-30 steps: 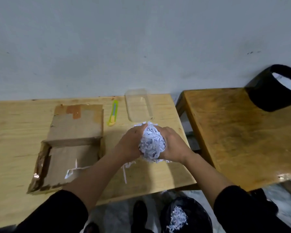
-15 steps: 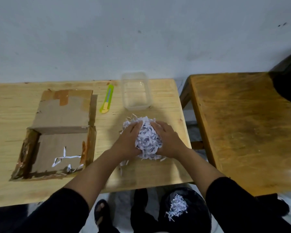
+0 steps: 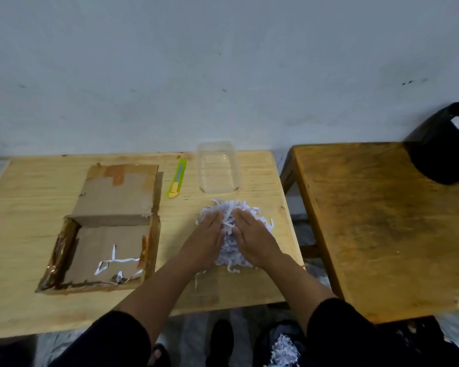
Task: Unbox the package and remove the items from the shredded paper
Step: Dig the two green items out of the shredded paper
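Both hands, left (image 3: pixel 209 231) and right (image 3: pixel 252 235), lie flat with fingers spread on the shredded paper (image 3: pixel 229 251) near the table's (image 3: pixel 24 234) right edge, pressing rather than clenching, probably feeling for items inside. The box (image 3: pixel 101 245) sits open beside it (just a few stray strips left).

Person w/ bare forearms; black sleeves (image 3: pixel 112 340) pushed up near elbows, both arms. Left hand (image 3: pixel 206 234) & right hand (image 3: pixel 252 234) bare, no rings/watch.

A plain pale grey wall (image 3: pixel 223 62) with a few small dark marks fills the upper half of the frame. Below it a light wooden surface (image 3: pixel 24 207) spans the left and centre, and a darker, worn wooden table (image 3: pixel 382 221) stands just beside it at right. Grey floor (image 3: pixel 191 337) shows along the bottom edge.
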`<act>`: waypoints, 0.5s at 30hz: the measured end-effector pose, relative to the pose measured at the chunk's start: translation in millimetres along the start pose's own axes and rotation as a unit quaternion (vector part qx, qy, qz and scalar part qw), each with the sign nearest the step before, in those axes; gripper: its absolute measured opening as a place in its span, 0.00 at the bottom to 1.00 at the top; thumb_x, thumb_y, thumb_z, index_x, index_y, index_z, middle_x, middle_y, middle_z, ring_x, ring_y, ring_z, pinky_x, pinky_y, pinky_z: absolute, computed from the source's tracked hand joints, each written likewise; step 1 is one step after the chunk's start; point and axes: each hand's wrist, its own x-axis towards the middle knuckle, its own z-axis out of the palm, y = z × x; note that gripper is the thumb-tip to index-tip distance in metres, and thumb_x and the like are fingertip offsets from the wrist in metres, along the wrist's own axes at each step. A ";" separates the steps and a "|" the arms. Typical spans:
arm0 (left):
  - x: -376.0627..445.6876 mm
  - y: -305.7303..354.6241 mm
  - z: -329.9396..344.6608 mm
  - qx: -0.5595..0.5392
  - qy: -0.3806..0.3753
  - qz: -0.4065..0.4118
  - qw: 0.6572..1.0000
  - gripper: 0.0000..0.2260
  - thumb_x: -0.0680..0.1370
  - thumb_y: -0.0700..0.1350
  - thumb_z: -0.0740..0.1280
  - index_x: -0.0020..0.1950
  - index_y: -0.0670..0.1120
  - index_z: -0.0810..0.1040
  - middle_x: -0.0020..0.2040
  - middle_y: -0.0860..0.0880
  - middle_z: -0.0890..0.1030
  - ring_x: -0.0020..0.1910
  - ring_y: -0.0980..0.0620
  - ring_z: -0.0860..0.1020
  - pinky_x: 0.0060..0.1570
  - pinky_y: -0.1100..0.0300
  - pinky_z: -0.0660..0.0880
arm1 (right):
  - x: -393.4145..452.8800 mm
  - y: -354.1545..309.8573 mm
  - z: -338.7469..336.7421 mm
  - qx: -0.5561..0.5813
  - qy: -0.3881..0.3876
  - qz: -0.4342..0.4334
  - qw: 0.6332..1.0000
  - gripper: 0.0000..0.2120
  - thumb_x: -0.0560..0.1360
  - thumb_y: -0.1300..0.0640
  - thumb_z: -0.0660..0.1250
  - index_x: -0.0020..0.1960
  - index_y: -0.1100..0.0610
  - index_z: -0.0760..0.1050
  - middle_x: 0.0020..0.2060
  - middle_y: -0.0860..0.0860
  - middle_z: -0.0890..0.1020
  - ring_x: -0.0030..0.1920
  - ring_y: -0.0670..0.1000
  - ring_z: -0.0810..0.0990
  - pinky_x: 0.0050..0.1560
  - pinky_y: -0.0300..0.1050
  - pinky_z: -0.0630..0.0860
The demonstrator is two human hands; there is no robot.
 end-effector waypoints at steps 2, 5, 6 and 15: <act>-2.8 -1.4 8.1 0.009 -0.002 -0.007 1.000 0.26 0.80 0.52 0.45 0.74 0.38 0.50 0.76 0.41 0.51 0.76 0.47 0.50 0.67 0.67 0.40 | -2.3 0.0 10.7 -0.001 0.014 0.006 1.000 0.23 0.82 0.51 0.49 0.75 0.56 0.52 0.76 0.51 0.54 0.76 0.50 0.49 0.76 0.51 0.48; -4.7 -2.9 9.5 0.011 0.012 -0.024 1.000 0.24 0.82 0.47 0.49 0.74 0.37 0.49 0.76 0.39 0.51 0.76 0.46 0.49 0.71 0.63 0.42 | -4.1 -4.3 16.6 -0.006 0.056 0.005 0.998 0.24 0.81 0.50 0.47 0.75 0.57 0.54 0.76 0.53 0.56 0.76 0.51 0.51 0.76 0.52 0.50; -5.3 -3.5 7.6 0.012 0.021 -0.027 0.999 0.23 0.82 0.44 0.50 0.74 0.36 0.49 0.76 0.39 0.52 0.76 0.46 0.49 0.72 0.61 0.44 | -4.6 -7.7 16.8 -0.007 0.079 -0.001 0.997 0.25 0.80 0.49 0.47 0.74 0.58 0.56 0.75 0.55 0.58 0.76 0.53 0.53 0.75 0.53 0.52; -41.7 -45.2 -40.8 0.002 0.150 -0.056 0.987 0.19 0.80 0.43 0.55 0.70 0.40 0.64 0.70 0.39 0.67 0.71 0.43 0.64 0.68 0.54 0.61 | 2.0 -69.8 33.6 0.011 0.168 -0.085 0.982 0.27 0.77 0.48 0.46 0.69 0.60 0.66 0.69 0.57 0.70 0.71 0.54 0.66 0.71 0.45 0.62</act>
